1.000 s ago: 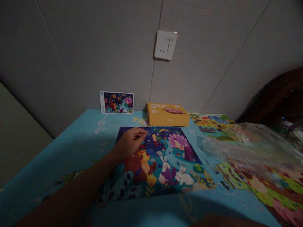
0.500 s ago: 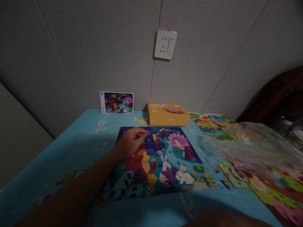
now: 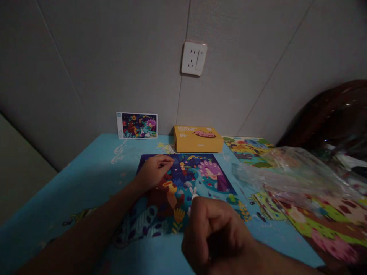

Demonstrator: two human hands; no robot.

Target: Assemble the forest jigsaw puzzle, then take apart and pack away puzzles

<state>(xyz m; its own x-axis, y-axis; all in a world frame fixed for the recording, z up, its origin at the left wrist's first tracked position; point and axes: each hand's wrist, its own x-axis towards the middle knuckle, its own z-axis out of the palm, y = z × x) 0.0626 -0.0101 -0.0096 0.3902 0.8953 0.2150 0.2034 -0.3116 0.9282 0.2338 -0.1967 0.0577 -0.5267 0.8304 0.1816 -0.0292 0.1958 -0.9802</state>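
On the puzzle (image 3: 186, 183), left hand (image 3: 153, 172) rests, fingers pinched, seemingly on a piece; right hand (image 3: 213, 233) hovers near, fingers curled closed.

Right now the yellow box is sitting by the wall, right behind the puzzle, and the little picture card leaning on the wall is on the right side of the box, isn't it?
Not quite. The head view shows the little picture card leaning on the wall to the left of the yellow box, not the right. The box does sit by the wall, right behind the puzzle.
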